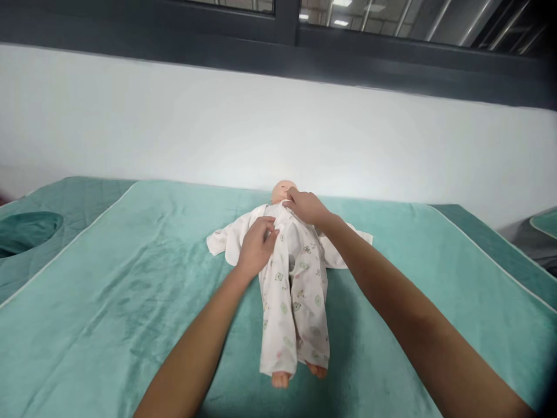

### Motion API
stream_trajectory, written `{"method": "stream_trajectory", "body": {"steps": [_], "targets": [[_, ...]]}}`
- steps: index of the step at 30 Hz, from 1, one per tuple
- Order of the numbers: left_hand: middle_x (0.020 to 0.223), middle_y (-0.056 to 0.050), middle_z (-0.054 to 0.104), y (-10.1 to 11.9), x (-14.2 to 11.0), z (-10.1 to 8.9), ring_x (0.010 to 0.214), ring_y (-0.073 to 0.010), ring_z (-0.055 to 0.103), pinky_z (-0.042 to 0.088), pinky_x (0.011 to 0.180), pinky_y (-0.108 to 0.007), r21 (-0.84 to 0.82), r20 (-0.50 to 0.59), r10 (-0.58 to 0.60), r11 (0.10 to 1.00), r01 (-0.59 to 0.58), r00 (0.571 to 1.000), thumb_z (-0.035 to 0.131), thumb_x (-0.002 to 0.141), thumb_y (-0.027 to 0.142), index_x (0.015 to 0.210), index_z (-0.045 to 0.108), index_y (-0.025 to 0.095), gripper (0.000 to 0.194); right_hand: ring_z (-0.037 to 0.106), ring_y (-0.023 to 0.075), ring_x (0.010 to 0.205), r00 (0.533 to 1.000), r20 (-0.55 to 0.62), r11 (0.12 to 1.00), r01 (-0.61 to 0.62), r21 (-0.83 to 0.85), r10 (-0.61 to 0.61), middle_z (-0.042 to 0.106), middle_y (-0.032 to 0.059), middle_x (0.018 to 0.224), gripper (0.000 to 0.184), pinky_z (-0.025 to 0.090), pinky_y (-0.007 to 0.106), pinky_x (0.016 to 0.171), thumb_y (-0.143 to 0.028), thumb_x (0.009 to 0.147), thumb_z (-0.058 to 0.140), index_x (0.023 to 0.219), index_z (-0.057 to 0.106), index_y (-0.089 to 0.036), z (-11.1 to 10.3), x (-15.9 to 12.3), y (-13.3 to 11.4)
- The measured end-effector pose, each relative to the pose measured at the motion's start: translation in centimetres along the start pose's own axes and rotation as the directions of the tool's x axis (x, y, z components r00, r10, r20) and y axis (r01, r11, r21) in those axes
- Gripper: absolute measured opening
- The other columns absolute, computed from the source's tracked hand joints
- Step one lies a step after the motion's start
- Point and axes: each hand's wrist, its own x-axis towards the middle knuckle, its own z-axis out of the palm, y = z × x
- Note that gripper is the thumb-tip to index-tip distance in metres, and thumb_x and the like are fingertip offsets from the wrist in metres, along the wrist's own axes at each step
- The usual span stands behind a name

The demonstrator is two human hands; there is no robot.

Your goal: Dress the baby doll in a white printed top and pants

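A baby doll lies on its back, its head (279, 191) toward the wall and its bare feet (281, 379) toward me. It wears a white baby top (243, 229) with the sleeves spread to both sides, and white baby trousers (278, 302) printed with small green figures. My left hand (256, 247) is closed at the left of the doll's waist, thumb and fingers pinching the cloth near the trousers' upper edge. Just below the doll's chin, my right hand (307, 207) pinches the top near its neckline. It partly hides the head and the chest.
A green padded cover (152, 302) with pale piping lies under the doll. An oval recess (30, 232) is at the far left. Behind stands a white wall (217, 128) below a dark window frame (217, 43). Another green-topped item (546, 223) shows at the right edge.
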Motion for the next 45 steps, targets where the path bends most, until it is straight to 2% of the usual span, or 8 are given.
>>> {"method": "stream_trajectory", "body": {"steps": [6,11,19,25,31,36,40,45], "targets": [[0.116,-0.006,0.064,-0.8,0.5,-0.6,0.111,-0.019,0.06,0.048,0.093,-0.035,-0.22,-0.231,-0.175,0.968,0.124,0.957,0.056,0.088,0.03,0.09,0.053,0.022,0.008,0.06,0.0225,0.095,0.958,-0.21,0.951,-0.131,0.281,0.194,0.066,0.0053,0.101,0.016,0.045,0.036,0.085,-0.033,0.088,0.053,0.098,0.055,-0.021,2.3,-1.4,-0.7],[0.101,-0.004,0.065,1.7,-1.4,-1.3,0.097,-0.0185,0.06,0.048,0.086,-0.034,-0.072,-0.163,-0.059,0.996,0.048,0.985,0.055,0.089,0.029,0.093,0.058,0.022,0.009,0.054,0.0225,0.111,0.842,-0.515,0.927,0.05,0.371,0.161,0.059,0.0092,0.116,0.018,0.042,0.039,0.098,-0.033,0.095,0.047,0.107,0.055,-0.022,2.9,-11.9,-2.5],[0.106,-0.008,0.061,5.6,-17.4,-3.7,0.095,-0.0197,0.061,0.052,0.08,-0.033,0.049,0.231,-0.024,0.999,0.013,0.973,0.062,0.089,0.034,0.107,0.062,0.025,0.02,0.057,0.023,0.095,0.993,-0.008,0.928,0.114,0.354,-0.119,0.062,0.0061,0.106,0.04,0.048,0.037,0.081,-0.045,0.08,0.075,0.107,0.053,-0.024,4.9,-31.2,-6.2],[0.107,-0.008,0.061,8.8,-22.7,-1.8,0.1,-0.0239,0.061,0.054,0.085,-0.039,0.27,0.228,0.006,0.96,-0.069,0.974,0.067,0.086,0.032,0.111,0.062,0.027,0.026,0.057,0.0215,0.09,0.994,0.018,0.952,0.1,0.289,-0.11,0.061,0.0032,0.091,0.006,0.047,0.036,0.079,-0.018,0.091,0.058,0.092,0.054,-0.023,4.9,-31.9,-8.2],[0.093,-0.007,0.062,11.8,-22.8,-1.3,0.086,-0.0237,0.061,0.053,0.073,-0.04,0.273,-0.014,0.062,0.96,-0.056,0.998,0.058,0.088,0.019,0.1,0.064,0.029,0.017,0.056,0.0189,0.082,0.981,-0.172,0.86,0.162,0.483,-0.088,0.057,0.0034,0.087,0.017,0.047,0.033,0.07,-0.01,0.087,0.051,0.095,0.05,-0.026,0.5,-34.5,-10.0],[0.087,-0.006,0.064,13.2,-24.8,-1.9,0.079,-0.0228,0.063,0.053,0.065,-0.036,0.184,0.032,0.027,0.982,-0.032,0.999,0.056,0.088,0.018,0.103,0.065,0.032,0.022,0.056,0.0211,0.082,0.976,-0.047,0.919,0.217,0.33,-0.214,0.061,0.0039,0.088,0.01,0.047,0.037,0.073,-0.015,0.089,0.053,0.092,0.055,-0.025,0.2,-36.1,-10.0],[0.084,-0.004,0.065,12.0,-25.2,-3.8,0.076,-0.0216,0.063,0.052,0.064,-0.034,0.104,0.052,-0.086,0.991,0.08,0.995,0.054,0.09,0.025,0.092,0.066,0.03,0.013,0.06,0.0177,0.085,0.963,0.105,0.863,0.169,0.477,-0.247,0.063,0.0008,0.091,0.003,0.049,0.032,0.076,-0.026,0.094,0.056,0.094,0.059,-0.026,0.0,-35.6,-7.5],[0.072,-0.001,0.059,6.4,-19.9,-5.8,0.069,-0.0182,0.056,0.049,0.067,-0.031,0.03,-0.195,-0.321,0.943,0.333,0.927,0.045,0.095,0.035,0.085,0.06,0.023,0.022,0.058,0.0203,0.096,0.995,-0.092,0.956,0.053,0.29,-0.027,0.063,0.0056,0.1,0.017,0.049,0.035,0.085,-0.018,0.096,0.046,0.1,0.061,-0.021,0.5,-28.7,-2.5]]}}
